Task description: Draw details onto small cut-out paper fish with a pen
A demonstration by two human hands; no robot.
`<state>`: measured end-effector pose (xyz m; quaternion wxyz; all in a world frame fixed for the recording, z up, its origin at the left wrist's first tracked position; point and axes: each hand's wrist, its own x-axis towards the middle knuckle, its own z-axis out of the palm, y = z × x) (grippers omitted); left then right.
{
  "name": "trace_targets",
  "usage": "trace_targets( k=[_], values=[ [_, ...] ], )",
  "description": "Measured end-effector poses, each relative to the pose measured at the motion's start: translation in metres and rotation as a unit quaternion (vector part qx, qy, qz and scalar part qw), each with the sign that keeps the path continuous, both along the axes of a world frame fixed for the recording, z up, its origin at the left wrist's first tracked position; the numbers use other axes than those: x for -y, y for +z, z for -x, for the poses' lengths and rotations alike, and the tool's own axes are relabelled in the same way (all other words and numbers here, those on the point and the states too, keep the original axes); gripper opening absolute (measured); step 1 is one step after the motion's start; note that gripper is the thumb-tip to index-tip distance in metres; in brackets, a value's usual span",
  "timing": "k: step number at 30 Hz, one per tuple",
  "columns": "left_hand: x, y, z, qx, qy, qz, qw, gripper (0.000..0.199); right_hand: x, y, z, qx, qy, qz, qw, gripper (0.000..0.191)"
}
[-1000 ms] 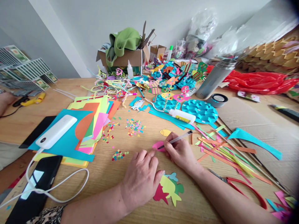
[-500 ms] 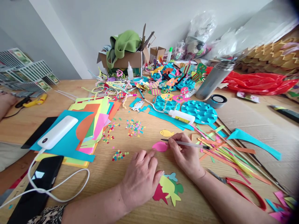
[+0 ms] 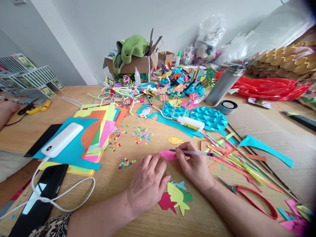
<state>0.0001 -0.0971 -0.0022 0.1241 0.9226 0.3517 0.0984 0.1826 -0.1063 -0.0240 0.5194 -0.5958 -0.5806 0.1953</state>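
Observation:
My right hand [image 3: 192,163] grips a thin grey pen [image 3: 197,153], its dark tip over the right part of a pink paper shape [image 3: 168,155]. My left hand [image 3: 149,179] lies palm down with its fingers spread, fingertips at the left edge of the pink paper. Just beyond it is a yellow paper fish [image 3: 175,140] with drawn lines. Nearer me, between my wrists, lie a lime paper fish [image 3: 176,196], a dark red one [image 3: 167,202] and green and blue ones partly covered.
Red-handled scissors [image 3: 259,197] and paper strips [image 3: 237,158] lie right. Left are coloured sheets [image 3: 93,125], a white power bank [image 3: 61,140] and a phone [image 3: 40,197]. Behind stand a glue bottle [image 3: 190,123] lying down and a steel flask [image 3: 224,85]. Another person's hand [image 3: 7,110] shows far left.
My left hand has shifted slightly up, covering more of the pink paper's left side. The pen is held at a flatter angle. The whole view has moved a little.

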Motion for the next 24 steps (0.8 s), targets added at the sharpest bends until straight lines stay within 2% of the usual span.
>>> trace_targets(
  k=[7, 15, 24],
  values=[
    [-0.002, -0.002, 0.000, -0.005, 0.018, -0.005, 1.000, 0.041, -0.002, 0.001, 0.000, -0.048, 0.001, -0.004, 0.999, 0.011],
    [-0.002, -0.003, -0.001, 0.007, 0.022, 0.004, 1.000, 0.039, -0.014, 0.009, -0.001, -0.171, 0.018, 0.126, 0.977, 0.027],
    [-0.001, -0.006, -0.001, 0.006, 0.027, 0.005, 1.000, 0.037, -0.022, 0.002, -0.003, -0.179, 0.038, 0.155, 0.971, 0.023]
  ],
)
